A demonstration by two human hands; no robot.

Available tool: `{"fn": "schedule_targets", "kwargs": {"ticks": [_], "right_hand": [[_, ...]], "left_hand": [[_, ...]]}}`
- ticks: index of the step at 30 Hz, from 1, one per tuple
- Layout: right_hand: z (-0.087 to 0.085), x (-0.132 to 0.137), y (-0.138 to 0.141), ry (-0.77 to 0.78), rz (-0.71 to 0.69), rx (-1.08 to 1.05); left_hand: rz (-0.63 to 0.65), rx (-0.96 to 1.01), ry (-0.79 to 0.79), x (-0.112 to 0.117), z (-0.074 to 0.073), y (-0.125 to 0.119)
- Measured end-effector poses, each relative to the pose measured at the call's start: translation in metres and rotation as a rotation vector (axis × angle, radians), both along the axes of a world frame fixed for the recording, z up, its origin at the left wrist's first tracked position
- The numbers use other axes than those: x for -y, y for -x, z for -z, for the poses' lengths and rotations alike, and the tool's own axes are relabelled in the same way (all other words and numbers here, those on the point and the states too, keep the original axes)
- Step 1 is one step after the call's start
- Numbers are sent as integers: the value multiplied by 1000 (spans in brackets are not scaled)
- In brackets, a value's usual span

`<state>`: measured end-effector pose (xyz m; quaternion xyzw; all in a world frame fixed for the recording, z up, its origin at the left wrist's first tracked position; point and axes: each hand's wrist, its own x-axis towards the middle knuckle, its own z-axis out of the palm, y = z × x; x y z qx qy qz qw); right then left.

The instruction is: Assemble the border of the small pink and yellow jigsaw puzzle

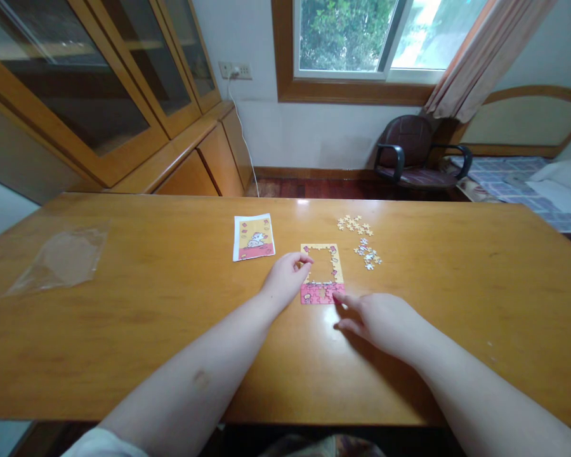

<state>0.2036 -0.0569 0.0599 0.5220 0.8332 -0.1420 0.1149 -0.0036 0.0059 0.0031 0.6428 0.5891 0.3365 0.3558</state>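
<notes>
A partly assembled jigsaw puzzle [339, 268] lies on the table, its yellow and pink border joined around an open middle. There is a small gap in its pink lower strip. My left hand [288, 276] is at the puzzle's left edge, with thumb and fingers curled close together; whatever may be between the fingertips is hidden. At the lower right corner, my right hand [385, 320] touches the pink part with an outstretched index finger, the thumb held apart. Loose puzzle pieces lie to the right, a yellowish group [355, 225] behind a whitish group [368, 254].
A picture card [254, 237] with a white cartoon animal lies left of the puzzle. Farther left on the wooden table [171, 266] is a clear plastic bag [61, 259]. Beyond the table are a glass-fronted cabinet [162, 127] and an office chair [409, 149].
</notes>
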Motion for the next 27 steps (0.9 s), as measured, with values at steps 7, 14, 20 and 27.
{"fn": "schedule_targets", "kwargs": {"ticks": [7, 14, 20, 27], "right_hand": [[1, -3, 3, 7, -29, -25], [2, -7, 3, 9, -53, -39], [8, -8, 1, 2, -67, -53], [8, -8, 1, -15, -94, -68]], "left_hand": [[1, -15, -3, 0, -1, 0], [11, -21, 2, 0, -3, 0], [10, -37, 1, 0, -2, 0], [13, -45, -10, -1, -1, 0]]}}
